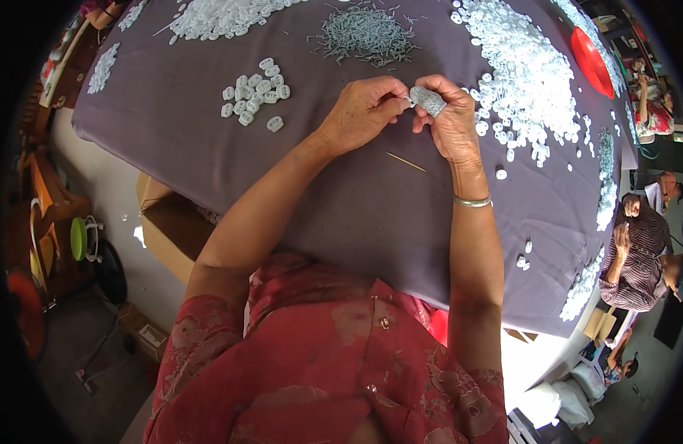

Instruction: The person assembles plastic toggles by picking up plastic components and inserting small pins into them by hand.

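Note:
My left hand (pixel 362 109) and my right hand (pixel 449 118) meet above the purple cloth-covered table (pixel 356 214). Between their fingertips they pinch a small white plastic piece (pixel 410 101). My right forefinger wears a grey fabric finger cot (pixel 429 101), and a silver bangle (pixel 472 201) circles my right wrist. A thin wooden stick (pixel 405 162) lies on the cloth just below my hands. A small group of finished white pieces (pixel 254 95) sits left of my left hand.
A heap of small grey metal pins (pixel 367 33) lies beyond my hands. Large spreads of white plastic pieces (pixel 523 70) cover the right and far left (pixel 216 16). A red dish (pixel 591 61) sits far right. Another person (pixel 641 255) sits at right. A cardboard box (pixel 167 229) stands under the table's left edge.

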`<control>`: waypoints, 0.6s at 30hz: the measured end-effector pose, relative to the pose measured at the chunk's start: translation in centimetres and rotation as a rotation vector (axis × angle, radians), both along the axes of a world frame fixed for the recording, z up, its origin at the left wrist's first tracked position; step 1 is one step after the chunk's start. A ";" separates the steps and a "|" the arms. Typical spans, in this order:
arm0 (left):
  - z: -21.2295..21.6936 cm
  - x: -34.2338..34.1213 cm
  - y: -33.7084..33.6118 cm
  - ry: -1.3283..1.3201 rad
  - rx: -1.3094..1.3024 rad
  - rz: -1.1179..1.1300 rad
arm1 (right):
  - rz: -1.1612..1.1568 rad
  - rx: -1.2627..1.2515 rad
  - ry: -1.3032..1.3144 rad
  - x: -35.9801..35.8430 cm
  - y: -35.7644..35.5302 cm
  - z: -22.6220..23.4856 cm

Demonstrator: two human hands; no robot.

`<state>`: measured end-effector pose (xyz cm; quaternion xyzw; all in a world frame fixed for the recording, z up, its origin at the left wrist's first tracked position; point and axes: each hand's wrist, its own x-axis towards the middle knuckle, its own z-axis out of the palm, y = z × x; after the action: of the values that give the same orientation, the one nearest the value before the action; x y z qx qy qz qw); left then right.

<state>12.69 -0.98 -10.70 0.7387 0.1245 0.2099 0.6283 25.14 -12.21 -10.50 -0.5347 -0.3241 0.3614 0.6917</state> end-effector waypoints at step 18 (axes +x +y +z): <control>0.0 0.0 0.4 -0.023 -0.037 -0.044 | -0.069 0.041 -0.061 -1.0 0.6 0.2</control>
<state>12.65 -0.58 -10.71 0.7271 0.1047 0.2024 0.6476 24.16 -11.65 -10.25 -0.5420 -0.3340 0.3141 0.7043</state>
